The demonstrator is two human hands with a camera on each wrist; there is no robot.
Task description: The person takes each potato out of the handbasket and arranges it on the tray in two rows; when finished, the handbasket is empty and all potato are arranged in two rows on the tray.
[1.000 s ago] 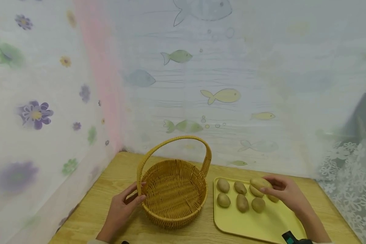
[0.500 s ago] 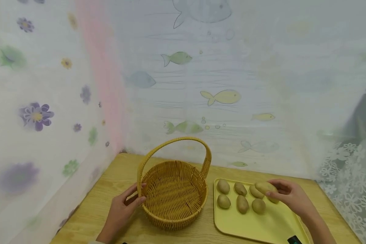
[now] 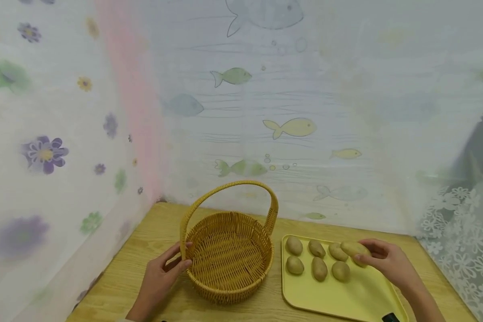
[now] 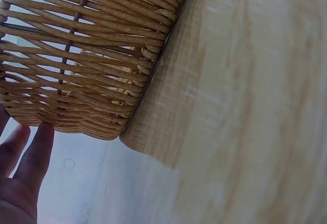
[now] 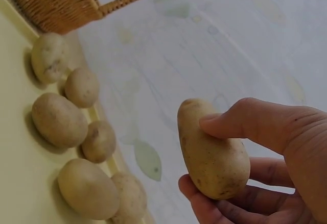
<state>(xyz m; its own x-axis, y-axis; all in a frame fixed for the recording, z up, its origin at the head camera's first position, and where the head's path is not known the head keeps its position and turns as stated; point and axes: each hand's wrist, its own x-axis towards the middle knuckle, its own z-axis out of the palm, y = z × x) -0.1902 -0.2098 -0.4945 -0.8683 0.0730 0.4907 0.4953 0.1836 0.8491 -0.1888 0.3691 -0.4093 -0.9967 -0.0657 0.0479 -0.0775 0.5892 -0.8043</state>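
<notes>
In the head view my left hand [image 3: 159,276] holds the left side of an upright wicker basket [image 3: 229,291], thumb and fingers around the foot of its arched handle [image 3: 241,182]. Nothing lies inside the basket. My right hand [image 3: 395,264] pinches a long pale potato [image 5: 212,155] between thumb and fingers, raised above the back right of a yellow tray [image 3: 326,293]. Several potatoes lie in two rows on the tray, among them a front-row potato [image 3: 319,269]; the one under my hand is partly hidden. In the left wrist view, fingertips touch the basket's woven side [image 4: 76,66].
Basket and tray stand side by side on a wooden table [image 3: 165,232]. Behind it hangs a pale sheet [image 3: 241,107] printed with fish, and a flowered one [image 3: 64,192] closes off the left. White lace [image 3: 463,241] hangs at the right edge.
My right hand has carried the held potato a little to the right, away from the back-row potato it covered before. The left hand and the basket have stayed in place.
</notes>
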